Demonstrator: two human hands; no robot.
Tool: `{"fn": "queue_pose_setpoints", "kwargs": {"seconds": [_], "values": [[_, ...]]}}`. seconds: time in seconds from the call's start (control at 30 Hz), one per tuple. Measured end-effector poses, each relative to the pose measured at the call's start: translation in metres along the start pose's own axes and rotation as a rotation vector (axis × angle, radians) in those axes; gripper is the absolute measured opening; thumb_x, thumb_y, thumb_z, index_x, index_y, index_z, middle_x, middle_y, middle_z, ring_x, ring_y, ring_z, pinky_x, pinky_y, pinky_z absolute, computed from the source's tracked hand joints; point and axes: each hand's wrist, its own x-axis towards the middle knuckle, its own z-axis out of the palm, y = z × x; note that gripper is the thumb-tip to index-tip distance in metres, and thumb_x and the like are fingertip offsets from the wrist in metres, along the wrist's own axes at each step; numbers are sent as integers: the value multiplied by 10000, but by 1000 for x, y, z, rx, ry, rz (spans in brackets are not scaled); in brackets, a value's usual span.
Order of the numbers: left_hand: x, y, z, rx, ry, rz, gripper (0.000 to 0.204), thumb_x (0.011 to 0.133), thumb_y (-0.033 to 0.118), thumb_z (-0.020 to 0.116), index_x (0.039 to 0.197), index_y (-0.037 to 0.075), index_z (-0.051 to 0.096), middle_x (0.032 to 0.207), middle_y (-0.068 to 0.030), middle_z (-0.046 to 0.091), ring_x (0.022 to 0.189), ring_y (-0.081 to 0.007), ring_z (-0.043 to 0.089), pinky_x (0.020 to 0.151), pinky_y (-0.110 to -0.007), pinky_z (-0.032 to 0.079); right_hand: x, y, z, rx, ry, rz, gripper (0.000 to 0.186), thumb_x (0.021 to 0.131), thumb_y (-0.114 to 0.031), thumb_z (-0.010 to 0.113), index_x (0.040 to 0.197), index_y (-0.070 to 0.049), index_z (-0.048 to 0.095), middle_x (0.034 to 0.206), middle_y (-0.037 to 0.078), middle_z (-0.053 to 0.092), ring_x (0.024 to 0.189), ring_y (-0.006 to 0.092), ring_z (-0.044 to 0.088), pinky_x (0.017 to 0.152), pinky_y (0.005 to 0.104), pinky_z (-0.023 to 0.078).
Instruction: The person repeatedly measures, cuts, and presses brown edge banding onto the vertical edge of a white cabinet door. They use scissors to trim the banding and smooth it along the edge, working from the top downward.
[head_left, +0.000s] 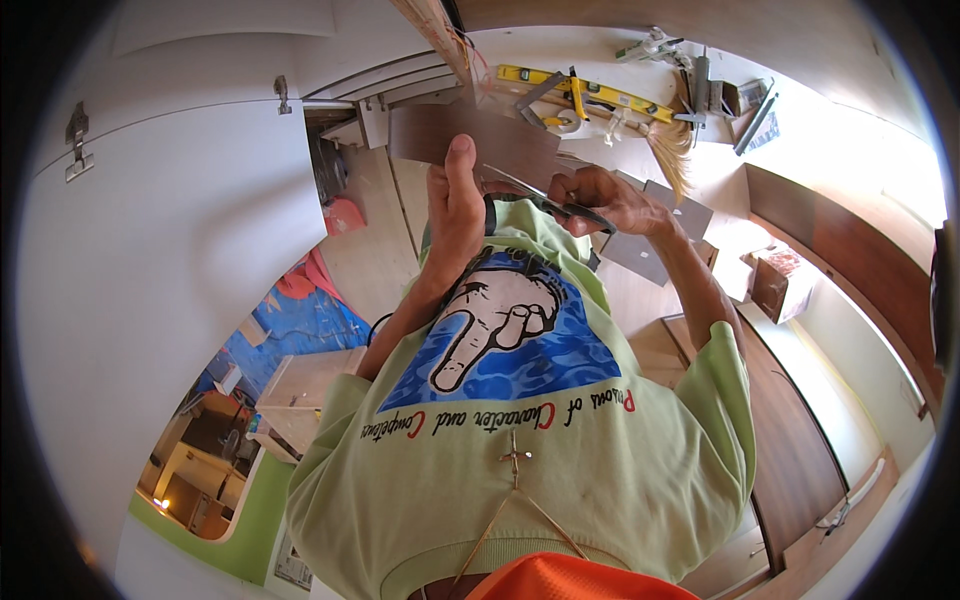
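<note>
A dark brown, wood-look strip (500,138) is held up in front of my chest. My left hand (458,205) is closed on its lower left edge, with the thumb lying upright on the near face. Near the strip's lower right corner, my right hand (612,200) is closed around a slim hand tool (592,214) with a dark handle. Its thin metal blade points left along the strip's lower edge. I cannot tell the tool's exact kind, nor whether the blade touches the strip. The left fingers behind the strip are mostly hidden.
A white door (170,260) with metal hinges fills the left. Ahead on the floor lie a yellow spirit level (640,102), a straw broom (672,158) and several tools. Grey flat pieces (640,258) lie beyond my right forearm. Brown panels (790,430) stand at right.
</note>
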Motion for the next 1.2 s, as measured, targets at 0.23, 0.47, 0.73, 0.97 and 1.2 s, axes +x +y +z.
{"fn": "queue_pose_setpoints", "kwargs": {"seconds": [0.23, 0.47, 0.73, 0.97, 1.2], "values": [[0, -4, -4, 78, 24, -3, 441, 1035, 422, 479, 1174, 20, 597, 1033, -97, 686, 877, -210, 712, 703, -352, 600, 1, -5, -1, -67, -16, -91, 476, 823, -477, 811, 918, -36, 661, 691, -67, 493, 652, 39, 398, 550, 265, 284], [0, -4, -7, 57, 16, -26, 426, 1039, 400, 478, 1205, 21, 583, 1076, -110, 680, 908, -215, 709, 725, -365, 611, -3, -12, 1, -86, 3, -85, 467, 823, -430, 834, 939, -10, 665, 706, -61, 511, 664, 47, 415, 561, 268, 312], [-2, -1, 1, -61, 33, -14, 421, 1043, 382, 461, 1216, 18, 583, 1063, -114, 695, 900, -230, 722, 743, -377, 614, -4, -11, 2, -93, -30, -48, 428, 827, -391, 832, 952, -14, 672, 710, -51, 537, 641, 52, 438, 545, 273, 325], [-4, 6, 4, -3, -2, 1, 536, 1078, 418, 375, 1126, -45, 640, 1003, -111, 709, 855, -191, 712, 727, -325, 604, -4, -4, 2, -93, -19, -68, 379, 846, -384, 805, 868, -37, 654, 669, -51, 511, 616, 56, 428, 549, 273, 313], [-5, 4, 6, 40, 21, 29, 564, 1073, 444, 406, 1066, -61, 657, 938, -106, 707, 802, -183, 704, 694, -336, 611, -6, -7, 3, -87, 6, -62, 407, 845, -416, 802, 852, -36, 655, 662, -59, 504, 612, 50, 413, 542, 278, 303]]}}
